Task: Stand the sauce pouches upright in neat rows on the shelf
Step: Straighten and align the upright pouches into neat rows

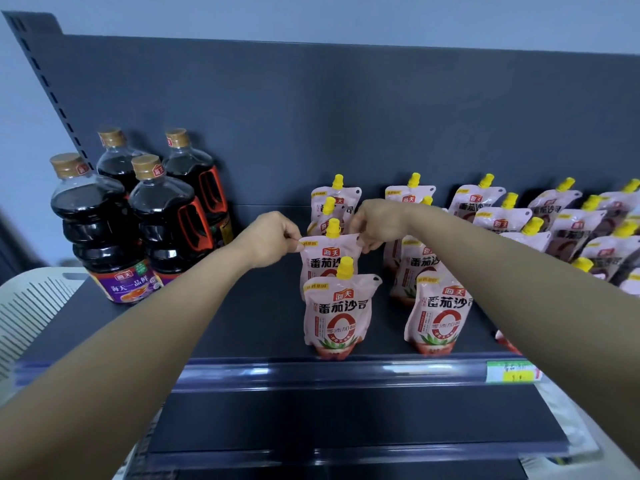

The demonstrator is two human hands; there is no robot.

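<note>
Two hands, left (pixel 268 239) and right (pixel 375 223), are pinching the top corners of an upright sauce pouch (pixel 317 261) on the shelf (pixel 263 317).

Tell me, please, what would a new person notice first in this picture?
First, the two bare arms reaching in: the left hand and right hand pinch the top corners of one pink sauce pouch, second in the leftmost row. Around it, more yellow-capped pouches stand in rows toward the right on the dark shelf. At the left, four big dark sauce bottles stand together.
</note>
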